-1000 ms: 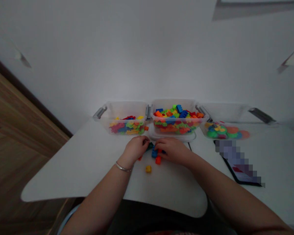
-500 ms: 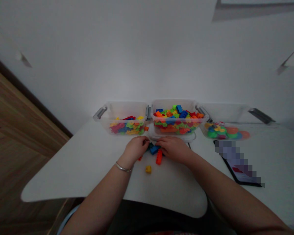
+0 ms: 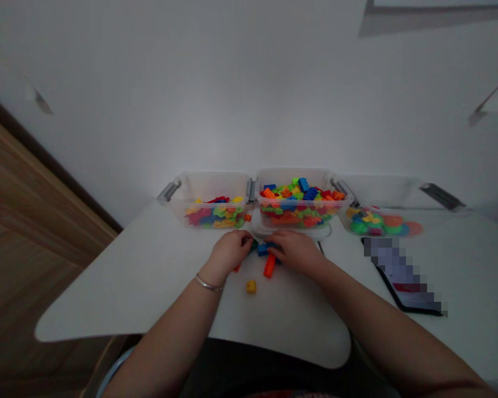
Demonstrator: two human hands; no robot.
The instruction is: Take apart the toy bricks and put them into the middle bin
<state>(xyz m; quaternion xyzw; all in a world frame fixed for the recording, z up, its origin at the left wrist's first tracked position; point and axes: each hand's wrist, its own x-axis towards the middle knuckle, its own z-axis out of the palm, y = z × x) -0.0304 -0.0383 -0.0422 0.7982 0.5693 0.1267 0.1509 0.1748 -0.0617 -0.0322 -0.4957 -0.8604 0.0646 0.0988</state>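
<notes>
My left hand (image 3: 231, 249), with a silver bangle at the wrist, has its fingers curled round a dark green toy brick (image 3: 254, 245). Facing it, my right hand (image 3: 294, 252) pinches a blue brick (image 3: 263, 250) at its right end; the fingers cover part of it. The two bricks are close together, and whether they touch is unclear. Below the right fingers lies an orange brick (image 3: 269, 266). A small yellow brick (image 3: 251, 287) sits nearer the table's front edge. Part of an orange-red piece (image 3: 237, 268) peeks out under the left hand.
Behind the hands, clear boxes hold colourful pieces: a left box (image 3: 209, 185), a middle box (image 3: 274, 176) over a clear lid (image 3: 326, 232), and a right box (image 3: 382, 190). A phone (image 3: 402, 276) lies on the white table (image 3: 128, 287) at the right.
The blue brick has turned and shifted slightly right and back with my right fingers, apart from the dark green one. My left hand has hardly moved.
</notes>
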